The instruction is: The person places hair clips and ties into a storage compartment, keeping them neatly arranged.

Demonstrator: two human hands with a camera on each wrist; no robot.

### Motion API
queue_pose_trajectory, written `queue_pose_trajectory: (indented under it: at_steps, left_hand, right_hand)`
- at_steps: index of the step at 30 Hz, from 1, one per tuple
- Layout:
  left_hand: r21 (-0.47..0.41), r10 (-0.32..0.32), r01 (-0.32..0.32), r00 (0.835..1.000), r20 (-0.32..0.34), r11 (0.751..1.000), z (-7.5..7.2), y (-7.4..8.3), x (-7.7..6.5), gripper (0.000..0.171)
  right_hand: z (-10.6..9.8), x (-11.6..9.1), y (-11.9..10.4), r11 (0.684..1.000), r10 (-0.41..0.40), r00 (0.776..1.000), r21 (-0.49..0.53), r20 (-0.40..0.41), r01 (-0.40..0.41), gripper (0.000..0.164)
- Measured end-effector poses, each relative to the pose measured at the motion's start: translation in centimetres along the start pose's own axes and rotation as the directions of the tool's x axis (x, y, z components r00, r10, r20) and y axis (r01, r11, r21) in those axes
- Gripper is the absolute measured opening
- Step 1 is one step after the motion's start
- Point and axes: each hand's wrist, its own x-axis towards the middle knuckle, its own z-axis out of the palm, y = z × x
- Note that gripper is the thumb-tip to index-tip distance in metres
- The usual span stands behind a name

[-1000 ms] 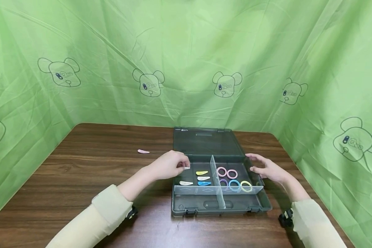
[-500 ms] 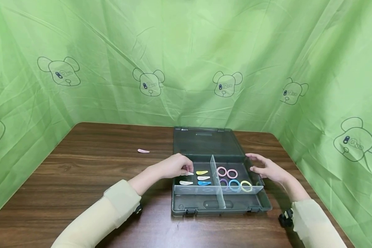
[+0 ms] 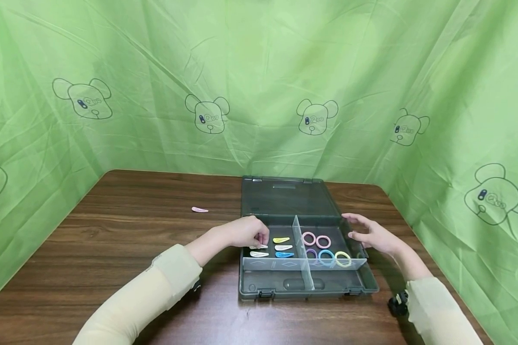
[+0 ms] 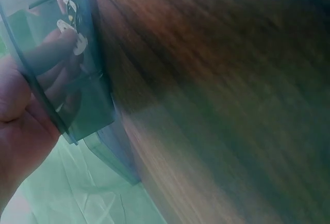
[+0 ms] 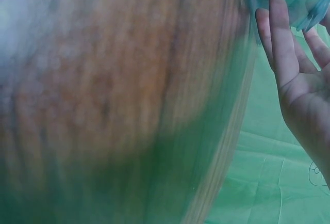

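A smoky translucent organizer box [image 3: 252,291] lies with its lid folded back. In its back left compartment, my left hand [image 3: 246,232] pinches a pale snap hair clip [image 3: 261,247] low over the floor. The left wrist view shows those fingertips [image 4: 67,35] through the box wall. Near them lie a white hair clip [image 3: 259,254], a second white hair clip [image 3: 283,247], a yellow hair clip [image 3: 281,240] and a blue hair clip [image 3: 284,255]. My right hand [image 3: 377,237] rests at the box's right side, fingers fairly straight, thumb at the rim.
Several hair ties [image 3: 323,241], pink, purple, blue and yellow, lie in the back right compartment. Clear dividers [image 3: 300,239] part the box. A pink hair clip [image 3: 200,210] lies on the wooden table [image 3: 125,225] left of the box. A green curtain [image 3: 259,62] surrounds the table.
My left hand has moved right and toward me inside the compartment, lowering the pale hair clip behind the front white one. My right hand stays at the box's side.
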Motion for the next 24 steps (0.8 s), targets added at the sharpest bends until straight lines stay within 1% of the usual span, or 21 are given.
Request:
queue_pose_trajectory:
  at_steps: [6,13,19,24]
  left_hand:
    - [0.069,-0.046,0.045,0.999,0.017,0.997,0.20,0.28,0.11,0.012]
    - [0.134,-0.084,0.084,0.996,-0.001,0.987,0.19,0.58,0.18,0.011]
    - [0.145,-0.093,0.092,0.996,-0.002,0.985,0.12,0.71,0.09,0.009]
    - [0.135,-0.092,0.091,0.996,0.001,0.987,0.11,0.61,0.00,0.009]
  right_hand:
    - [0.04,-0.07,0.29,1.000,0.003,1.000,0.009,-0.002,-0.003,0.063]
    - [-0.12,-0.10,0.34,1.000,-0.002,1.000,-0.004,-0.008,0.002,0.063]
    - [-0.16,-0.07,0.16,1.000,0.008,1.000,-0.008,-0.007,-0.008,0.063]
    - [-0.09,0.04,0.19,1.000,0.005,1.000,-0.010,-0.005,-0.005,0.063]
